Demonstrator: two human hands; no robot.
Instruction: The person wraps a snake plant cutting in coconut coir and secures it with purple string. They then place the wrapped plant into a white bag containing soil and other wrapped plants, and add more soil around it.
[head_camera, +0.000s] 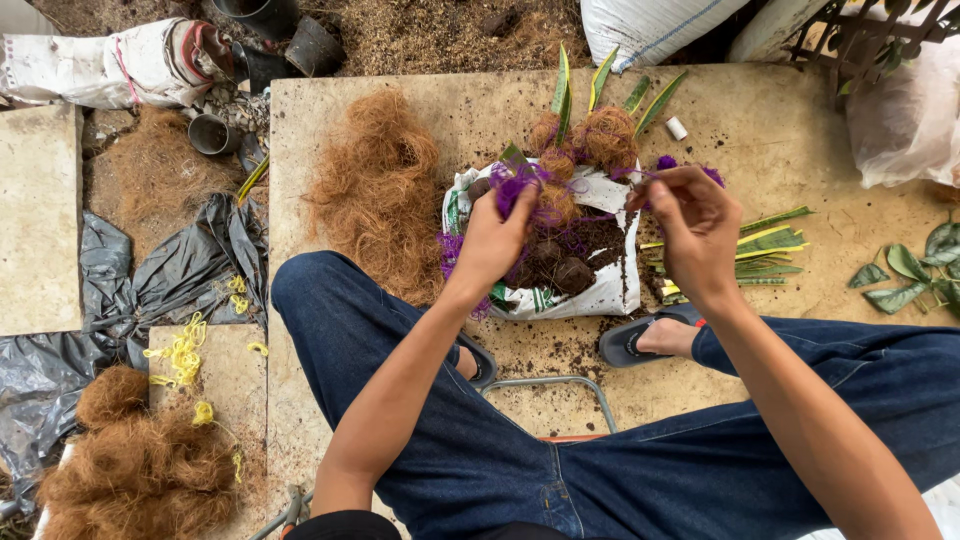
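While both hands are busy with that purple string, the likeliest snag is a tangle: the left hand (497, 238), just above centre frame, has its fingers closed around a fuzzy clump of purple string (512, 187), and the right hand (693, 232) to its right pinches one thin strand (640, 175) stretched between the two, so a hard tug could knot the bundle or snap the strand, I reckon. Starting nearest: two knees in blue jeans (520, 440) fill the bottom, and two grey sandals show, one at each foot, the right one (640, 338) sitting in spilled soil. A metal stool frame (560, 385) peeks out between the legs. Just past the hands lies one white woven sack (560, 290) spread open with dark soil and what look like three or four fibre-wrapped balls on it; the pile is crowded, so I can't count them exactly, and a yank on the string could roll one off the sack and scatter more soil. One loose heap of brown coconut fibre (375, 195) sits left of the sack on the stone slab (780, 140), and a second heap (130, 465) is down in the lower left corner. Yellow string scraps (183, 352) lie near it, several bits. Striped cut leaves (765, 250) are stacked right of the right hand, roughly six. At the top, four or five green leaves (600, 85) stick up from the wrapped balls, and three dark pots (212, 133) lie in the upper left.
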